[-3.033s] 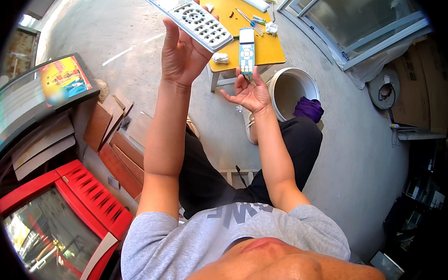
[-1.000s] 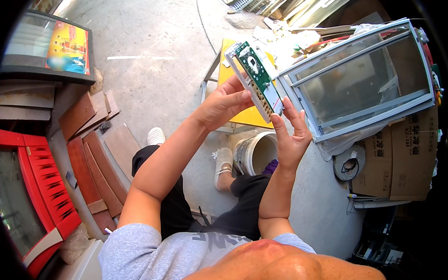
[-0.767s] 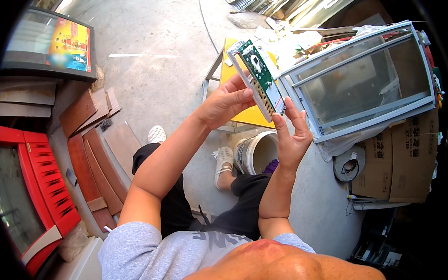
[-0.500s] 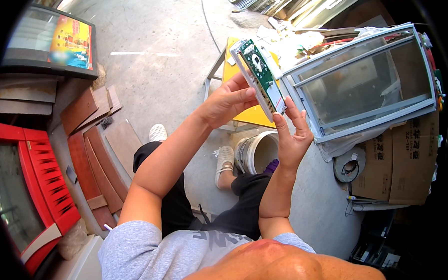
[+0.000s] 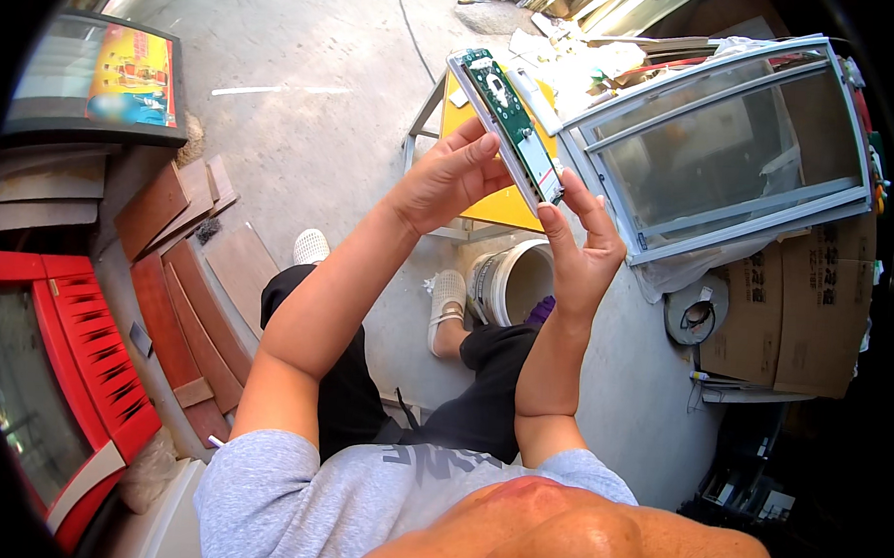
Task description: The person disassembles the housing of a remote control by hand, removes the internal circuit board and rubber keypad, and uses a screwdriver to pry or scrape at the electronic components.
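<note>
A pale grey plastic keypad housing (image 5: 519,174) with a green circuit board (image 5: 500,100) in it is held tilted in front of me, over the yellow table (image 5: 492,210). My left hand (image 5: 448,179) grips the housing's left side with curled fingers. My right hand (image 5: 580,243) holds its lower end between thumb and fingers, beside a white rectangular part of the board. A long white piece (image 5: 535,101) lies on the table behind the board.
A white bucket (image 5: 507,282) stands below the table. A metal-framed glass panel (image 5: 707,156) and cardboard boxes (image 5: 815,315) are on my right. Wooden boards (image 5: 181,317), a red cabinet (image 5: 94,363) and a dark-framed glass-topped case (image 5: 57,82) are on my left.
Three seconds ago, board and housing were apart, one in each hand; now they are together in both hands. In the last half second they moved slightly upward and tilted.
</note>
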